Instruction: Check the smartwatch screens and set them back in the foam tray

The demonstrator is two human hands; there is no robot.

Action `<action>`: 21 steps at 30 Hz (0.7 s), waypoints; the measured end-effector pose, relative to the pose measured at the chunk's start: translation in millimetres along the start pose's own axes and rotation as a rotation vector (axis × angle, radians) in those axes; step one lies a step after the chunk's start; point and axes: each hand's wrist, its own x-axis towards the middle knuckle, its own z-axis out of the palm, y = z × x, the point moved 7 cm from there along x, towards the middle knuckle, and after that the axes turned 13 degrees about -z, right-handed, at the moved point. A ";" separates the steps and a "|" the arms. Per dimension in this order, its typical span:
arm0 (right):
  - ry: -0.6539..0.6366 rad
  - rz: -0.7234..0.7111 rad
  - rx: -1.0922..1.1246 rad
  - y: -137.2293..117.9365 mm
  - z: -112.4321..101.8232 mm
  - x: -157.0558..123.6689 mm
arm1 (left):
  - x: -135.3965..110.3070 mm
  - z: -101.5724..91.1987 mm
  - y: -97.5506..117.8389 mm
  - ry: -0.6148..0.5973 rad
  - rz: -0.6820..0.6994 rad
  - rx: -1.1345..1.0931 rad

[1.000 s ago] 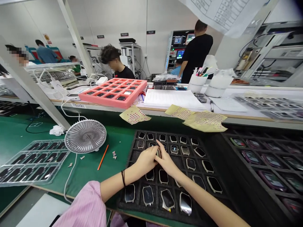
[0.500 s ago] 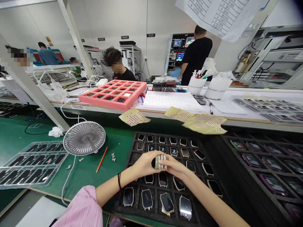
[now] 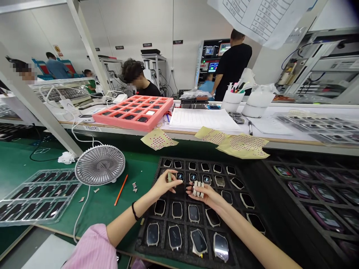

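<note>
My left hand pinches a smartwatch body with a greenish edge, seen side-on above the upper left of the black foam tray. To its right, my right hand is closed around a stack of several smartwatch bodies with pale edges, held on their sides over the tray's middle. The two hands are apart. Watch bodies without straps lie face up in the tray's compartments, and a lit watch is among them. Part of the tray's middle is hidden by my hands.
A second dark tray of watches stands at the right. On the left are a small fan, an orange stick and a clear plastic tray. The raised shelf holds a pink foam tray and papers. Co-workers are beyond.
My hands were together around the watch stack. Now the left hand has moved left with one greenish watch body, while the right keeps the others and has shifted slightly right.
</note>
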 end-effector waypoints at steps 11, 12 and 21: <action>0.013 -0.007 0.003 11.0 -6.8 1.4 | 23.9 -21.5 -17.7 -0.083 -0.094 -0.209; 0.011 -0.009 0.001 11.1 -6.9 1.5 | 25.4 -26.6 -17.0 -0.061 -0.055 -0.182; -0.008 -0.024 -0.034 13.0 -6.1 0.2 | 13.3 -40.3 2.9 0.209 0.524 0.877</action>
